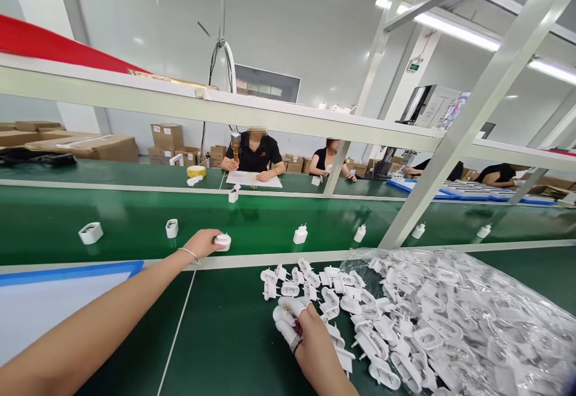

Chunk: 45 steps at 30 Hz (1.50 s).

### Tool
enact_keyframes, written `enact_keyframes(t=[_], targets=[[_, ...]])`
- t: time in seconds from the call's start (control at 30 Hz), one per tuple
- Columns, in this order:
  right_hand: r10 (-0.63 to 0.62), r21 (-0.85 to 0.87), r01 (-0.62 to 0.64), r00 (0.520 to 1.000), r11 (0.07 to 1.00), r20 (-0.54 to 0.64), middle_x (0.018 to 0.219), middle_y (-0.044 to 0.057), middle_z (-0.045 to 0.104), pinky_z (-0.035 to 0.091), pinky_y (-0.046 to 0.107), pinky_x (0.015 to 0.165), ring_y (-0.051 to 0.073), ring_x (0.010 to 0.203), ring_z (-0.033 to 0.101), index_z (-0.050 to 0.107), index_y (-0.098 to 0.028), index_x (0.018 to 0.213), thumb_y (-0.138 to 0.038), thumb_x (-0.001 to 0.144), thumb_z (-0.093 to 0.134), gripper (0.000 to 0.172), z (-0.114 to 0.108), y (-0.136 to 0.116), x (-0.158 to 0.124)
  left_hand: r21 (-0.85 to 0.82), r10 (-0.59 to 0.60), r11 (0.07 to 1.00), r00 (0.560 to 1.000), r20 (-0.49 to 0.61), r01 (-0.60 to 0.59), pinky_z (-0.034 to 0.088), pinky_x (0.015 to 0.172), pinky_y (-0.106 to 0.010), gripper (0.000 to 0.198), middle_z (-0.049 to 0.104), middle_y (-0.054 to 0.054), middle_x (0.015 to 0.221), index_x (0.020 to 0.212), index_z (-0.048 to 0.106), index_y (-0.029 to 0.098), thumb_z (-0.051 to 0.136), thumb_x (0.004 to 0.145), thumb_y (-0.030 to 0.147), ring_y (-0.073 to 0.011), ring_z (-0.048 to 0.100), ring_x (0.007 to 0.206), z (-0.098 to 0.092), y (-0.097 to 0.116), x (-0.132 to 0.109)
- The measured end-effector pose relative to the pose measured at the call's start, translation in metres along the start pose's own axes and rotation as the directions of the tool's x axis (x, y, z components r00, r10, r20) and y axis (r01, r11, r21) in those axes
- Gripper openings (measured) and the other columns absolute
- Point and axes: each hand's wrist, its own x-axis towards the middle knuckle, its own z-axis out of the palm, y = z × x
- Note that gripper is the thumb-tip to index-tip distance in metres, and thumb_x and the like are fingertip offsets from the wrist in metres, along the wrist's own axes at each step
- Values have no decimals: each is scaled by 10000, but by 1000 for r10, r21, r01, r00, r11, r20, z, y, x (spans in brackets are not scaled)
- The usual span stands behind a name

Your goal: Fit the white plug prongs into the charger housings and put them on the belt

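My left hand (203, 244) reaches across to the green belt, its fingers closed around a white charger housing (222, 241) at the near edge. Down on the near green table, my right hand (310, 339) wears white finger covers and a ring. Its fingers curl together, and I cannot make out what is between them. Right beside it lies a spread of loose white plastic plug covers (330, 300), some with pins. More of these parts fill a clear plastic bag (468, 324) to the right.
Along the belt (265, 219) stand white housings (90, 233) on the left and chargers with pins (300, 234) on the right. A blue-edged white tray (67, 294) lies at left. A slanted metal post (468, 108) rises at right. Across the belt, a person (256, 153) holds a tool.
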Motion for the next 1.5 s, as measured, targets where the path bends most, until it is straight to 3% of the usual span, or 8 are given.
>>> enact_keyframes(t=[0.27, 0.37, 0.47, 0.7, 0.83, 0.93, 1.2, 1.5], targets=[[-18, -49, 20, 999, 999, 48, 1126, 107, 594, 501, 351, 916, 264, 1067, 608, 599, -251, 1182, -180, 882, 526, 317, 0, -1, 3, 89, -158, 980, 971, -179, 176, 371, 1029, -446, 405, 523, -139, 1339, 1160, 605, 170, 422, 858, 368, -349, 413, 1279, -13, -60, 34], [-37, -61, 45, 992, 997, 121, 1116, 94, 605, 521, 336, 883, 256, 1055, 616, 588, -267, 1198, -163, 875, 513, 347, 3, 9, 2, 138, -220, 960, 962, -161, 243, 386, 996, -512, 308, 513, -178, 1313, 956, 667, 155, 617, 691, 304, -429, 457, 1213, -25, -80, 27], [-23, -67, 30, 994, 997, 108, 1033, 95, 625, 540, 334, 834, 245, 958, 642, 602, -244, 1160, -142, 863, 498, 331, 3, 8, -1, 158, -191, 966, 977, -94, 204, 459, 919, -432, 272, 585, -165, 1145, 862, 676, 153, 671, 610, 256, -360, 610, 988, -34, -87, 18], [13, 107, -12, 1000, 994, -9, 981, 96, 631, 506, 379, 883, 247, 966, 624, 608, -218, 1043, -233, 922, 480, 177, -5, -23, -1, 13, 59, 998, 998, 24, -59, 487, 809, -308, 305, 584, -63, 1065, 979, 670, 234, 613, 703, 350, -241, 615, 885, -17, -9, -46], [84, 268, -82, 996, 960, 5, 908, 74, 647, 531, 334, 781, 214, 806, 636, 595, -192, 1056, -372, 914, 567, 231, -3, -25, 2, -209, 334, 933, 919, 208, -291, 443, 748, -250, 213, 615, -29, 934, 917, 671, 246, 597, 718, 260, -208, 594, 879, 16, 63, -113], [69, 351, -78, 997, 933, 39, 887, 64, 642, 527, 307, 763, 200, 794, 628, 604, -186, 1042, -432, 915, 570, 279, -1, -26, 2, -291, 364, 912, 898, 246, -290, 409, 648, -214, 174, 599, -15, 908, 852, 659, 239, 614, 685, 219, -180, 568, 818, 40, 90, -138], [-106, 180, 99, 994, 979, 31, 968, 74, 619, 484, 312, 828, 206, 913, 602, 590, -202, 1059, -158, 902, 499, 187, 2, -41, -2, -520, 235, 851, 935, 265, -66, 322, 539, -187, 172, 484, 49, 654, 687, 534, 173, 666, 656, 278, -101, 436, 588, 80, 82, -128], [-185, 27, 183, 967, 983, 173, 933, 51, 639, 448, 307, 762, 213, 866, 578, 605, -199, 967, -106, 835, 569, 165, 2, -38, 0, -531, 210, 847, 933, 292, -24, 308, 544, -201, 202, 455, 60, 624, 640, 503, 171, 678, 636, 272, -100, 420, 588, 79, 84, -129]])
